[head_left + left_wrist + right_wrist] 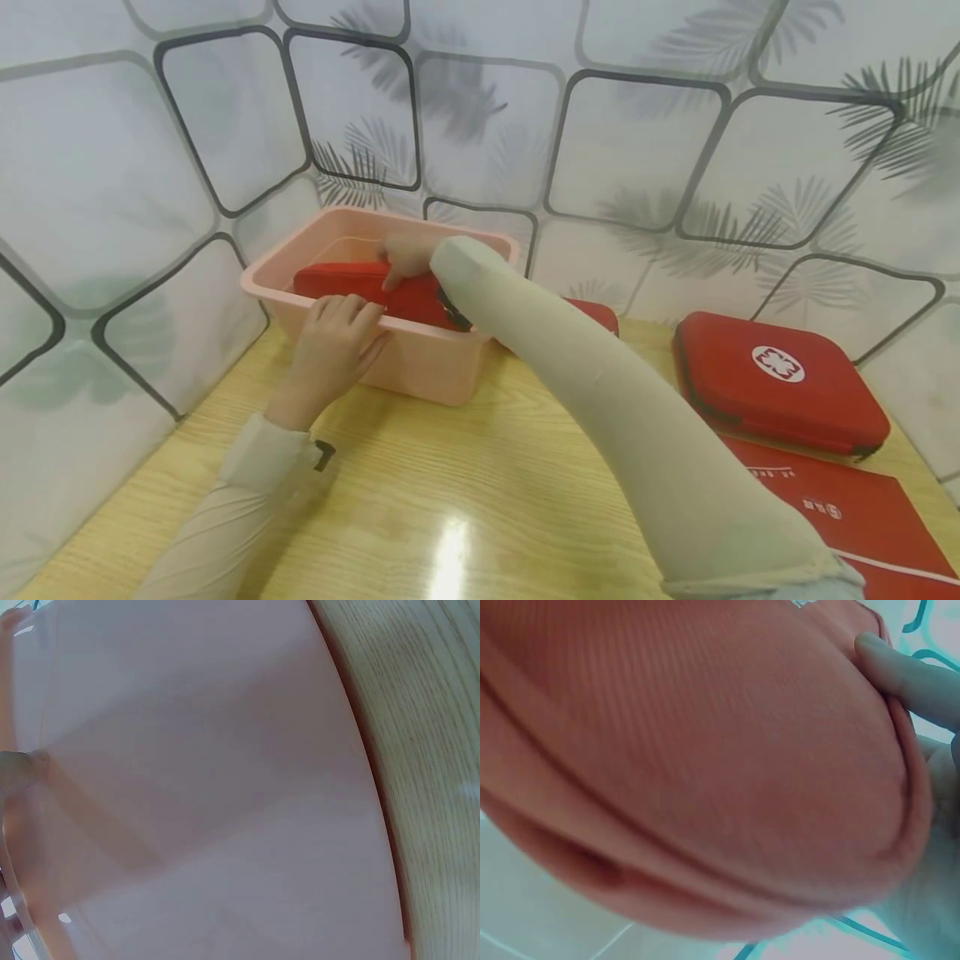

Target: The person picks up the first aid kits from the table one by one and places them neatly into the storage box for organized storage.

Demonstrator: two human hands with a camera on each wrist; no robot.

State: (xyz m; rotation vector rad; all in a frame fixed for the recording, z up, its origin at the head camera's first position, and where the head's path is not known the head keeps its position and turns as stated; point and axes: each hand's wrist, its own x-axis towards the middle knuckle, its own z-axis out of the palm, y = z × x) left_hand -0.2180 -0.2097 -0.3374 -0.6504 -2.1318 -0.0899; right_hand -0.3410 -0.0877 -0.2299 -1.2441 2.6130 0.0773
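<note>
A pink plastic bin (423, 362) stands on the table against the wall. Inside it a red zippered case (341, 279) shows above the front rim, partly covered by my right arm. My right hand (410, 252) reaches into the bin and grips the case's edge; in the right wrist view the thumb (900, 667) lies on its top face, with the other fingers mostly hidden. At the front rim my left hand (330, 346) holds on, fingers bent over the edge. Its thumb (21, 771) is on the outer wall in the left wrist view.
A red case (720, 358) with a white round emblem lies at the right, beside a flat red printed packet (862, 517). Another red case (597, 315) is half hidden behind my right sleeve. Patterned fabric walls (480, 125) close off the back and left of the wooden table (420, 500).
</note>
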